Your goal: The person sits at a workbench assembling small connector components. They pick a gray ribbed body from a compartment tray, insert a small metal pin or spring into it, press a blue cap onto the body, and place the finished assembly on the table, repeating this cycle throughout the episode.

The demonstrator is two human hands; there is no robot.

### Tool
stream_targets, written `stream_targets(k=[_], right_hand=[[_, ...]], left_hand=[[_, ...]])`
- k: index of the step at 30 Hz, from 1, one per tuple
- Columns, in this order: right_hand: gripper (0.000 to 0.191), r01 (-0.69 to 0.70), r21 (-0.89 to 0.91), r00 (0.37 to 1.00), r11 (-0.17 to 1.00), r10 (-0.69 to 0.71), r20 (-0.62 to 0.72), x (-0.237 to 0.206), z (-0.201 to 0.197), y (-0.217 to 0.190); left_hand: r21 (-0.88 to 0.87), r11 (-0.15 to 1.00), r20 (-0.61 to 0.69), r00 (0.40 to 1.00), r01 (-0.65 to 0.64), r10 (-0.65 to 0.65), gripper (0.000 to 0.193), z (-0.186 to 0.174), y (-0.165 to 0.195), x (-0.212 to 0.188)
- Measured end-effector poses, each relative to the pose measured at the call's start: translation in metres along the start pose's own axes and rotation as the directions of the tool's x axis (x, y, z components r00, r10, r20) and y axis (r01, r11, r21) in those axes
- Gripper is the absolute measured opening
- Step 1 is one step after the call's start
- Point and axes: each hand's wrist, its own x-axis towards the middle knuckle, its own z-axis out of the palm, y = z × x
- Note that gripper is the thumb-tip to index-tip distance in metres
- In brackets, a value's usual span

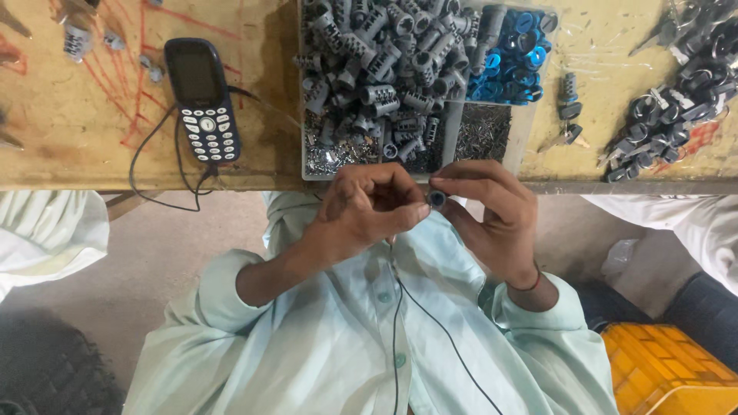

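Just below the table edge, my right hand (492, 219) pinches a small grey metal lock cylinder (437, 198) between thumb and forefinger, its round end facing up. My left hand (367, 209) is curled tight beside it, and its thumb and fingertips press on the same cylinder from the left. Whether the left hand also hides a smaller part, I cannot tell. Both hands hover over my lap, in front of my pale green shirt.
A clear divided tray (523, 131) at the table edge holds several grey lock cylinders (377, 61), blue rings (511, 58) and small metal pins (483, 132). A dark keypad phone (202, 98) with a cable lies to the left, a heap of keys (673, 107) to the right. A yellow crate (669, 369) stands at lower right, with other people's white clothing at both sides.
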Motion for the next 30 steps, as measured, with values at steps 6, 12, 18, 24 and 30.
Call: stream_targets(k=[6, 12, 18, 24, 30], right_hand=[[0.031, 0.086, -0.147, 0.996, 0.985, -0.087, -0.002, 0.005, 0.000, -0.009], [0.033, 0.170, -0.260, 0.983, 0.951, -0.181, -0.019, 0.001, 0.001, -0.008], [0.035, 0.161, -0.234, 0.984, 0.959, -0.174, -0.037, -0.003, 0.001, -0.005], [0.038, 0.256, -0.269, 0.965, 0.929, -0.264, 0.009, 0.001, -0.002, -0.008], [0.042, 0.291, -0.330, 0.957, 0.898, -0.272, 0.102, 0.003, -0.009, -0.013]], left_hand=[[0.059, 0.997, -0.040, 0.998, -0.052, 0.054, 0.020, 0.003, 0.003, -0.006], [0.102, 0.990, -0.063, 0.993, -0.096, 0.103, 0.021, 0.006, 0.002, -0.006], [0.084, 0.994, -0.080, 0.994, -0.063, 0.070, 0.021, 0.009, 0.005, -0.007], [0.100, 0.987, -0.103, 0.986, -0.123, 0.133, 0.017, 0.010, 0.007, -0.010], [0.270, 0.859, -0.048, 0.884, -0.436, 0.464, 0.009, 0.013, 0.007, -0.010]])
